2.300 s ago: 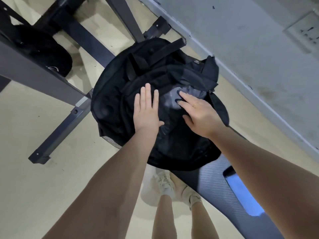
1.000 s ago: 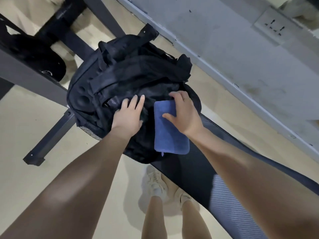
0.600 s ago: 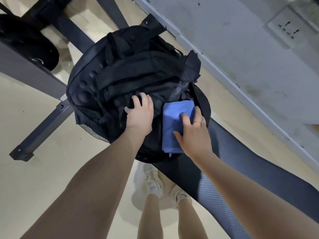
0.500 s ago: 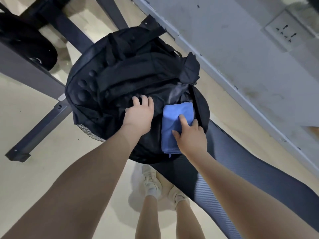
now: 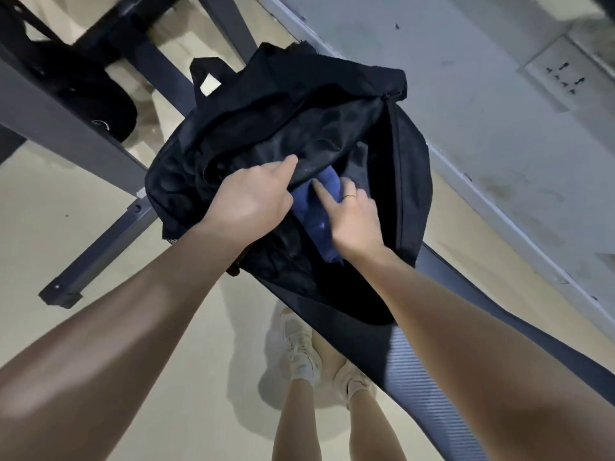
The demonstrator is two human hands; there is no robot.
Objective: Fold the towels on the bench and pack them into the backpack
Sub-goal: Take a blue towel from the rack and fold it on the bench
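Note:
The black backpack [image 5: 402,168] lies on the end of the dark padded bench [image 5: 429,380] with its main compartment unzipped. My left hand [image 5: 249,201] grips the near edge of the opening and holds it up. A folded blue towel [image 5: 314,217] sits half inside the opening, its far end hidden under the lifted edge. My right hand [image 5: 354,217] presses on the towel with straight fingers, pushing it into the compartment. A gold ring shows on one finger of that hand.
A dark metal frame [image 5: 100,247] with a black weight plate [image 5: 109,104] stands to the left on the beige floor. A grey wall [image 5: 499,111] with a socket plate [image 5: 562,78] runs along the right. My legs and white shoes [image 5: 299,354] are below.
The backpack's opening has been pulled wider by my left hand. The blue towel has gone from lying on top of the bag to being pushed partway inside by my right hand.

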